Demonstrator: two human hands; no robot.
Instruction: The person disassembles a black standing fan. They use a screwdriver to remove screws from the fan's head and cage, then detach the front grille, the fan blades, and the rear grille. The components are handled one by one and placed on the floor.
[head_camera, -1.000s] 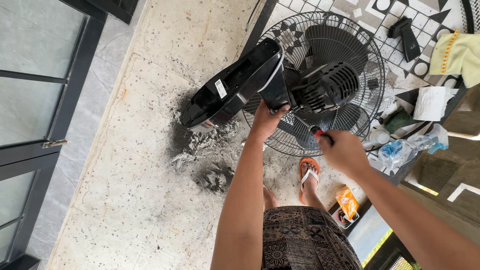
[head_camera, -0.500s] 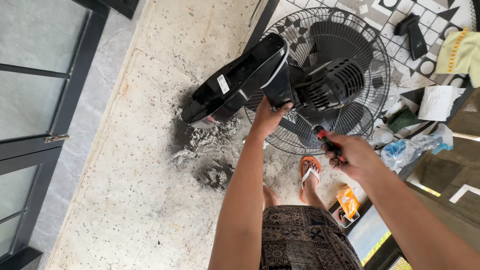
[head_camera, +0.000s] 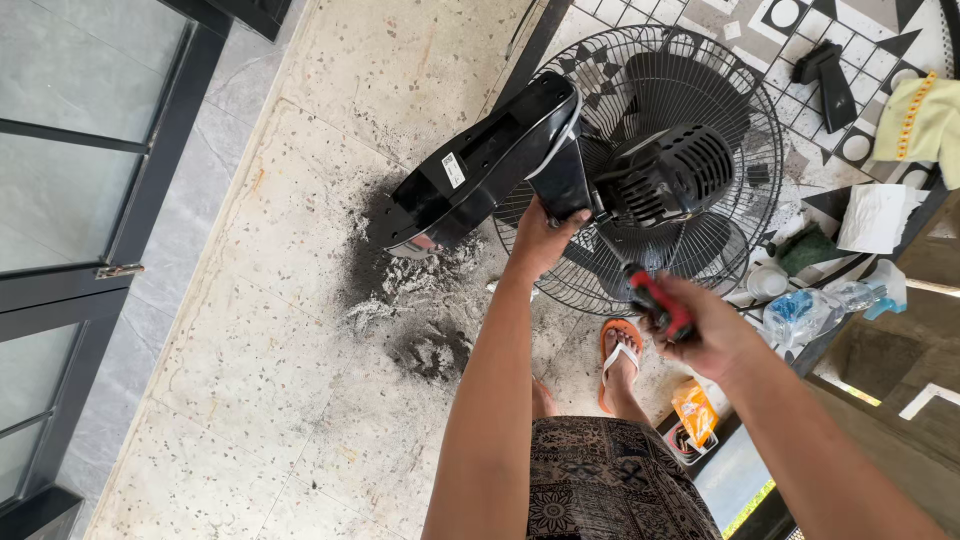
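Two hands are busy over the floor (head_camera: 250, 400). Nearest, the right hand (head_camera: 700, 325) is clenched around a red-and-black screwdriver (head_camera: 655, 300), its tip hidden, pointing up toward the fan. Just beyond and to its left, the left hand (head_camera: 545, 235) grips the neck of a black fan (head_camera: 660, 180), tipped over, with its base (head_camera: 480, 165) raised to that hand's left. Dark dust (head_camera: 410, 300) lies below the base. Past the right hand, a plastic bottle (head_camera: 815, 305) lies on a tiled tabletop (head_camera: 760, 30).
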